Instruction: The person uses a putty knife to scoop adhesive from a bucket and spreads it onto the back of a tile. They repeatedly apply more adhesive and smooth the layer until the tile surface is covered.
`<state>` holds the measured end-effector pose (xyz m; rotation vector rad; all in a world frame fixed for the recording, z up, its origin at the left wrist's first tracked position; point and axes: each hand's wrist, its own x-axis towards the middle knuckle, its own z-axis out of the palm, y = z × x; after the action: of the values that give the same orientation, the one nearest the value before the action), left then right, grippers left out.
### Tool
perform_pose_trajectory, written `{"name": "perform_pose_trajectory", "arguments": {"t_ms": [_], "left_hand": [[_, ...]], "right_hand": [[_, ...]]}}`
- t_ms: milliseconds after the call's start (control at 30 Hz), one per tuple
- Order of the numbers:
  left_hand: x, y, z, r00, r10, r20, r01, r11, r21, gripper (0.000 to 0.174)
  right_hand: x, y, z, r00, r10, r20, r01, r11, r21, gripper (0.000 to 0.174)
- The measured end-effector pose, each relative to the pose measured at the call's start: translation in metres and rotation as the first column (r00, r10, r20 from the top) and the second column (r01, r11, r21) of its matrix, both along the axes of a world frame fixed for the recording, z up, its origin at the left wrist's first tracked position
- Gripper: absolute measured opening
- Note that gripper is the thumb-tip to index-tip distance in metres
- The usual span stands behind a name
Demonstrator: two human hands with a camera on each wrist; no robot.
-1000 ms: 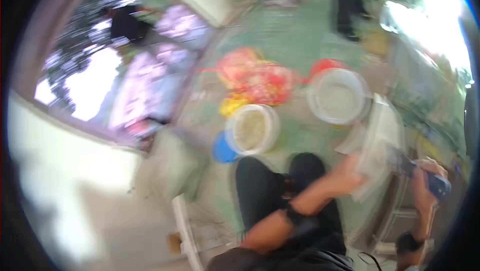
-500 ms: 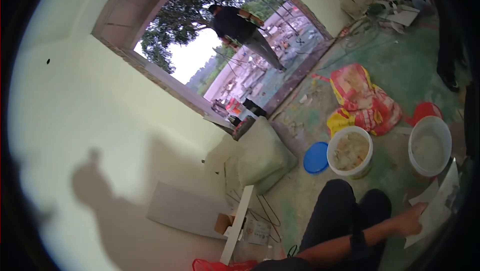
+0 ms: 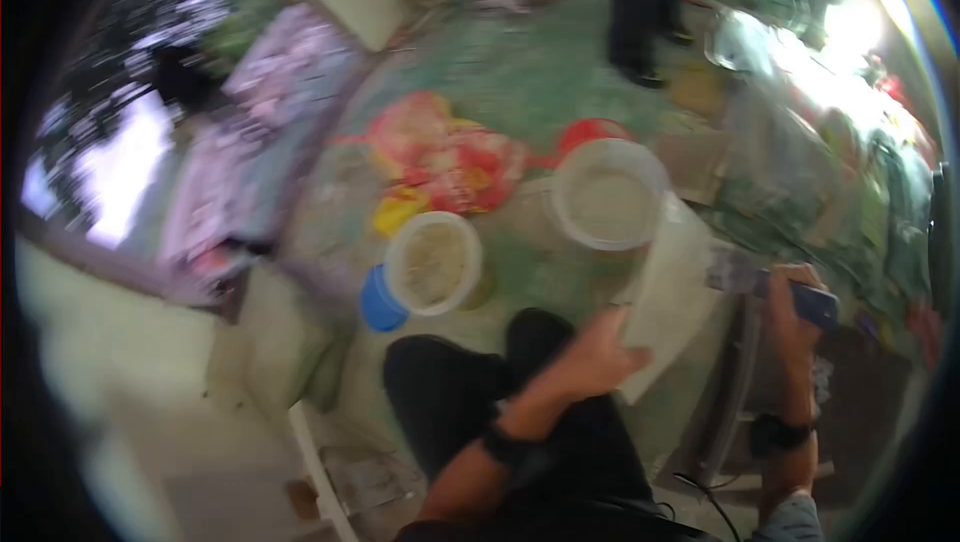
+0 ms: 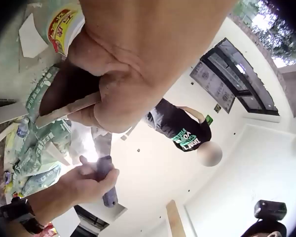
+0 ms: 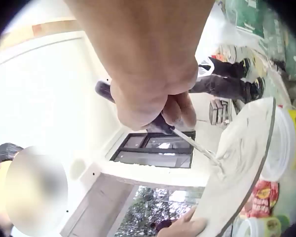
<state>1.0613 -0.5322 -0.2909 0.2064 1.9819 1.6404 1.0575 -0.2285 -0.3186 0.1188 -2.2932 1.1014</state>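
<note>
My left hand grips the lower edge of a pale curved board; in the left wrist view the fingers of my left hand wrap its edge. My right hand holds a scraper by its dark handle, the blade by the board's right side. In the right wrist view, white paste coats the board, and the scraper's blade, seen edge-on, touches the paste below my right hand.
Ahead on the floor stand a bucket of murky contents and a white bucket, near a blue lid and red-yellow bags. Another person's legs are further back. Green bags lie at the right.
The head view swung left, then back right, bringing the right hand and scraper into view again. The left hand still holds the board.
</note>
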Motion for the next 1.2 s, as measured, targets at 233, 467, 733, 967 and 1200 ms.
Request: {"name": "perform_pose_trajectory", "arguments": {"t_ms": [233, 467, 733, 967, 1200], "left_hand": [[0.003, 0.023, -0.015, 0.994, 0.017, 0.104, -0.028, 0.994, 0.103, 0.054], [-0.003, 0.019, -0.002, 0.984, 0.064, 0.165, -0.082, 0.991, 0.106, 0.055], [0.004, 0.025, 0.006, 0.973, 0.066, 0.222, -0.110, 0.975, 0.193, 0.053], [0.010, 0.035, -0.008, 0.966, 0.044, 0.254, -0.104, 0.968, 0.229, 0.059], [-0.001, 0.026, 0.006, 0.966, 0.076, 0.245, -0.101, 0.991, 0.088, 0.058]], "right_hand": [[0.022, -0.022, 0.033, 0.957, 0.276, -0.086, -0.286, 0.868, -0.407, 0.007], [0.043, 0.000, 0.023, 0.967, 0.254, -0.022, -0.241, 0.882, -0.406, 0.009], [0.033, 0.003, 0.030, 0.987, 0.160, 0.032, -0.129, 0.884, -0.450, 0.006], [0.024, -0.017, 0.032, 0.951, 0.210, -0.227, -0.250, 0.954, -0.164, 0.014], [0.061, -0.012, 0.040, 0.958, 0.275, -0.080, -0.286, 0.917, -0.277, 0.013]]}}
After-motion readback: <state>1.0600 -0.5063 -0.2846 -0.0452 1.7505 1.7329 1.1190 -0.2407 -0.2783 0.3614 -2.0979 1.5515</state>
